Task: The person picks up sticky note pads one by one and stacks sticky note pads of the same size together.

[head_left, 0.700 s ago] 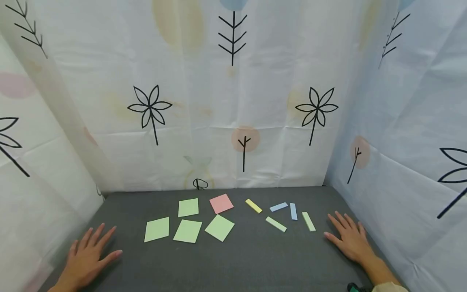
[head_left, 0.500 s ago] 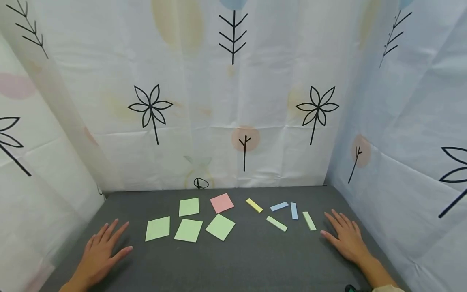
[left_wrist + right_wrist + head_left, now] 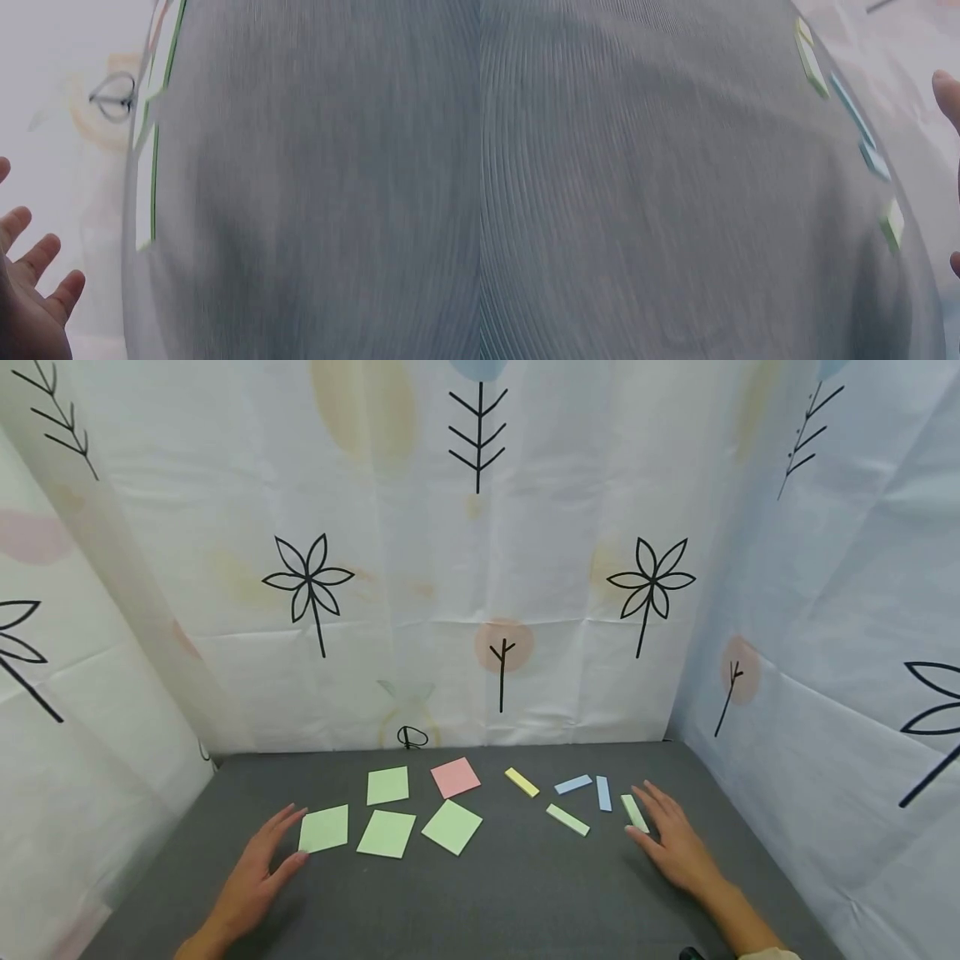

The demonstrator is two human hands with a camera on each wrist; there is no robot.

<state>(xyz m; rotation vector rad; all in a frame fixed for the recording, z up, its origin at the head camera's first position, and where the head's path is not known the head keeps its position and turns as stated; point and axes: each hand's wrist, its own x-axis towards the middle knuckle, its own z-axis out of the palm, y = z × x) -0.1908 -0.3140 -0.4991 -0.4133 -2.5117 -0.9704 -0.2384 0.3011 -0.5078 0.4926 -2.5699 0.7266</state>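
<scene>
My left hand [image 3: 247, 881] is at the left edge of the leftmost light-green square [image 3: 324, 829], thumb and fingers apart, gripping nothing. In the left wrist view its fingers [image 3: 37, 259] are spread. My right hand [image 3: 678, 847] hovers beside the rightmost green strip [image 3: 633, 812], fingers parted and nothing held; whether it touches the strip I cannot tell. More green squares [image 3: 386, 834] and one pink square [image 3: 456, 777] lie flat to the right of my left hand. Left of my right hand are a yellow strip [image 3: 522, 782], two blue strips [image 3: 573, 785] and another green strip [image 3: 567, 820].
The dark grey table [image 3: 480, 902] carries all the pieces in its far half. A white patterned curtain [image 3: 420, 568] closes off the back and both sides. A small dark object [image 3: 690, 953] shows at the bottom edge by my right forearm.
My left hand has moved right, up to the leftmost green square. My right hand has moved left, close to the rightmost green strip. The squares and strips have stayed in place.
</scene>
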